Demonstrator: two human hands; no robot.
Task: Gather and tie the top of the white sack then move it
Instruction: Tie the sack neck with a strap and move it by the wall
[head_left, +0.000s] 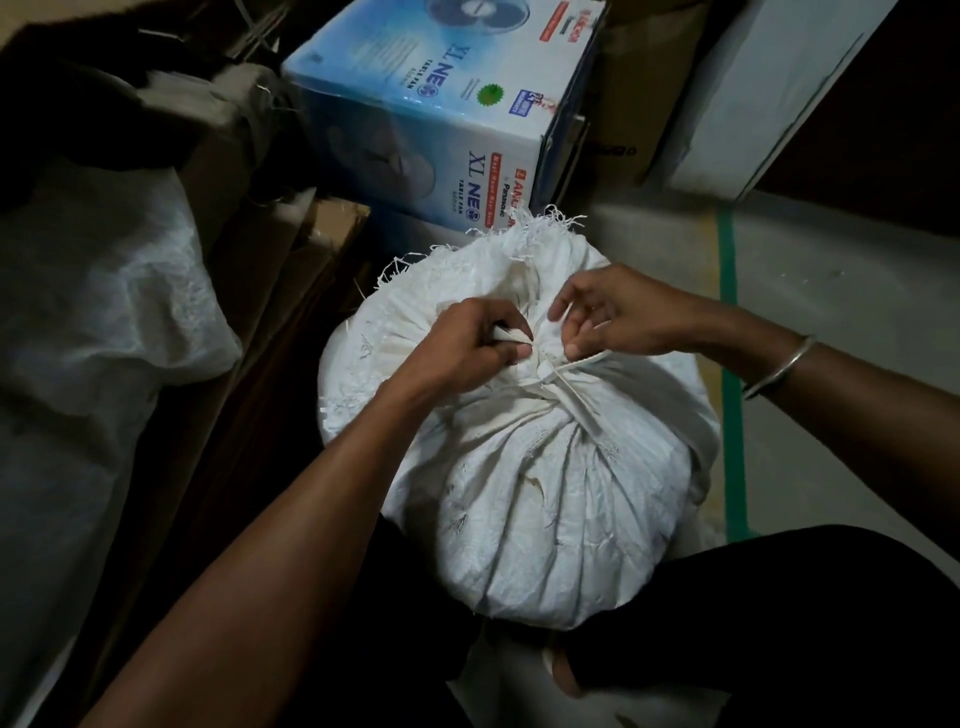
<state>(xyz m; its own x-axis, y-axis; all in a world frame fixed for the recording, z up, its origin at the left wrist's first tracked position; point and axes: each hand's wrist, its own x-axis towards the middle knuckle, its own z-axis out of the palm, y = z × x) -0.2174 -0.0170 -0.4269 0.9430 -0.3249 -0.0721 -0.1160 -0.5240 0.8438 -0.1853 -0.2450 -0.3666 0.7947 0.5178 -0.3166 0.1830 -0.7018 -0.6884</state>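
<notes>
White sack (545, 493): stands on the floor (841, 322) at centre frame, between the person's knees, full, top gathered into a neck with frayed edges above it.

Far left: a pale woven bundle (104, 291) leans against flattened brown cartons (270, 291).

Left of centre, behind the sack: a blue-and-white table fan box (441, 119).

Left hand (467, 348): on the sack's neck, fingers curled tight, pinching one end of the white tie strip (582, 410) that circles the neck.

Right hand (618, 317): just beside the left, fingers bent and spread, tips at the knot where a thin strand of the strip runs beneath them. Whether it actually grips the strand cannot be told. A metal bangle (779, 366) sits on that wrist.

Right: a green tape line (732, 415) runs along the floor beside the sack.
</notes>
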